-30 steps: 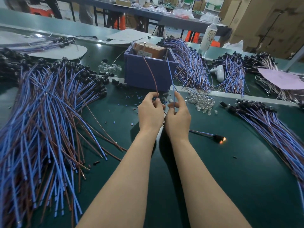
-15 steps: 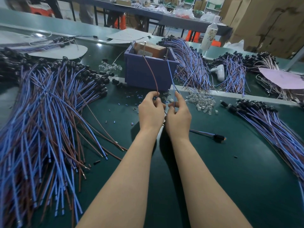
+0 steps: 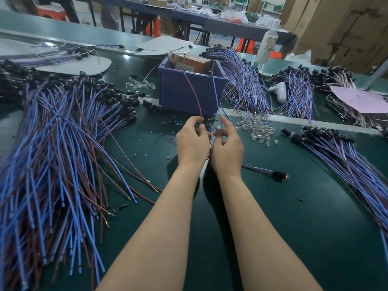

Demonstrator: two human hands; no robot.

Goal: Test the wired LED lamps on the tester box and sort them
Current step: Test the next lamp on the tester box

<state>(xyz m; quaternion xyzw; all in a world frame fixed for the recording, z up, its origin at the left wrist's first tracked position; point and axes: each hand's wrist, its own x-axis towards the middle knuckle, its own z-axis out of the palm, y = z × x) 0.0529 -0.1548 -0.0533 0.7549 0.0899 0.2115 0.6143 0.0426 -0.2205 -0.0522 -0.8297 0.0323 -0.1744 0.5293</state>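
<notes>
Just in front of the purple tester box, the left hand pinches a brown wire between thumb and fingertips. The right hand, touching it, pinches a blue wire. Both wires rise to the box's top. In front and to the right of the box, a wired LED lamp lies on the green table, its tip glowing orange. A heap of wired lamps sprawls left of the box.

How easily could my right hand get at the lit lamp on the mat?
Probably yes: the lamp lies on bare mat just right of the right hand, nothing between, though that hand pinches the blue wire.
</notes>
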